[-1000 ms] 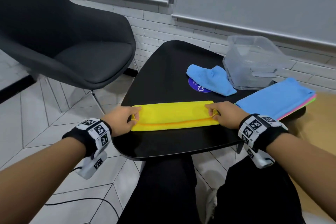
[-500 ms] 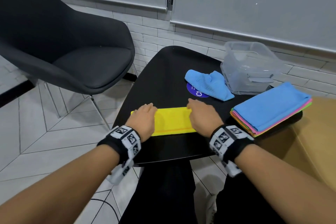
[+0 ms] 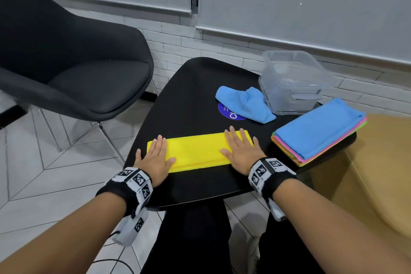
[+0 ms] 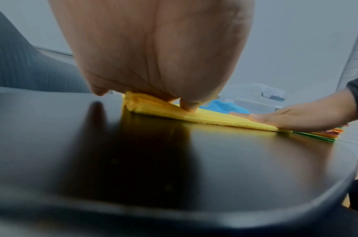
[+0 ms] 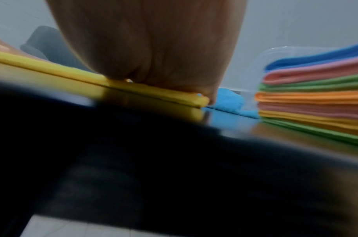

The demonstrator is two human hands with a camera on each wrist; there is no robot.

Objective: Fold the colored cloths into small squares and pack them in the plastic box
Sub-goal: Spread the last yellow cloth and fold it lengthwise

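A yellow cloth [image 3: 196, 151], folded into a long strip, lies across the near part of the black table [image 3: 189, 100]. My left hand [image 3: 155, 153] presses flat on its left end, and my right hand [image 3: 241, 151] presses flat on its right end. In the left wrist view the yellow cloth [image 4: 210, 117] shows under both palms. A crumpled blue cloth [image 3: 244, 103] lies behind, next to the clear plastic box [image 3: 291, 82]. A stack of folded colored cloths [image 3: 318, 131], blue on top, sits at the right table edge; the stack [image 5: 315, 96] shows in the right wrist view.
A dark grey chair [image 3: 66, 62] stands to the left of the table. A round blue sticker [image 3: 229, 113] is partly under the crumpled blue cloth. A tan surface [image 3: 378, 162] lies to the right, and a white brick wall runs behind.
Both hands let go of the strip's ends and laid flat on it. They came together near the middle, then slid apart toward the ends.
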